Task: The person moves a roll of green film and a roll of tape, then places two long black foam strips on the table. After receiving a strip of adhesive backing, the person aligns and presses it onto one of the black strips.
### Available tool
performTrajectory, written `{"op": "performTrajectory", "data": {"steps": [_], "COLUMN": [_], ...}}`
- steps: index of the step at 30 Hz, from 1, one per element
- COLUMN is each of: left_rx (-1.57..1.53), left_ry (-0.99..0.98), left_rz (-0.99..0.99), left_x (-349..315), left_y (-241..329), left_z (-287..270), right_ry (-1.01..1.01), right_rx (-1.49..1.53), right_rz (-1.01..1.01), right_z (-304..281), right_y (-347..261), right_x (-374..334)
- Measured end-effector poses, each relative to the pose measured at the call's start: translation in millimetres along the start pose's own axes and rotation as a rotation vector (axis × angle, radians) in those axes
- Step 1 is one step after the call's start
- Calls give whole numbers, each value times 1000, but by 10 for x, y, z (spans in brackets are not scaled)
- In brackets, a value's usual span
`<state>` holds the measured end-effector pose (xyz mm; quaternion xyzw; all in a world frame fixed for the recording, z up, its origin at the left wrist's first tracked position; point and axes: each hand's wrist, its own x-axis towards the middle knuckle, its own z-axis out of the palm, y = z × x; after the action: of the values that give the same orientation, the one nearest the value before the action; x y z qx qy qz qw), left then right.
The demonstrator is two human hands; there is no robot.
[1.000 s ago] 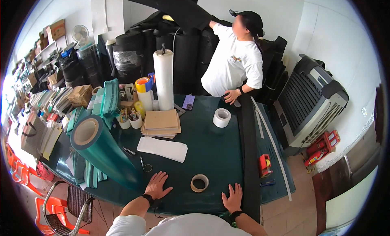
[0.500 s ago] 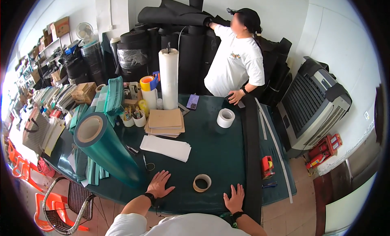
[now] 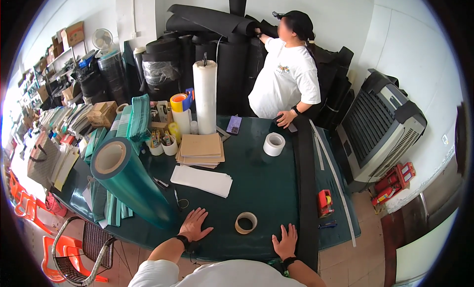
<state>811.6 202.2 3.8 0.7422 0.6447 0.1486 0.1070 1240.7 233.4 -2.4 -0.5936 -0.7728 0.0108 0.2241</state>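
My left hand (image 3: 195, 225) lies flat on the dark green tabletop (image 3: 256, 183), fingers apart, holding nothing. Beside it on the left stands a large roll of teal film (image 3: 136, 188). Resting near the table's front edge, my right hand (image 3: 285, 241) has its fingers spread and is next to a long black strip of material (image 3: 307, 188). Between my hands sits a roll of tape (image 3: 246, 223), touched by neither. White paper sheets (image 3: 201, 181) and a brown card stack (image 3: 200, 148) lie beyond my left hand. A white tape roll (image 3: 274, 144) is farther off.
Across the table a person (image 3: 286, 79) in white reaches toward black rolled sheets (image 3: 212, 21), other hand on the table. A tall white roll (image 3: 205, 97), a phone (image 3: 234, 125) and pen cups (image 3: 169, 145) stand farther back. Right are a red tape dispenser (image 3: 325, 203) and an air cooler (image 3: 377, 131).
The other person's raised arm has drawn back a little, and the black sheet at the top of the pile has shifted and rolled over. My hands have stayed in place.
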Motion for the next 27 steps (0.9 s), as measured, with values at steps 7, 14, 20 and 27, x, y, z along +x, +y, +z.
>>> {"op": "performTrajectory", "data": {"steps": [7,14,20,27], "left_rx": [-6,-23,-13,-23], "left_ry": [11,26,33,16], "left_rz": [6,20,10,1], "left_x": [-2,1,-1,3], "left_y": [7,3,26,40], "left_z": [-20,-21,-29,-56], "right_ry": [-23,-9,-24,-18], "right_rx": [-7,0,1,-6], "right_rz": [11,8,17,20], "right_z": [-30,-28,-57,-39], "right_y": [-33,-26,-46,-29], "right_x": [4,14,27,11]}}
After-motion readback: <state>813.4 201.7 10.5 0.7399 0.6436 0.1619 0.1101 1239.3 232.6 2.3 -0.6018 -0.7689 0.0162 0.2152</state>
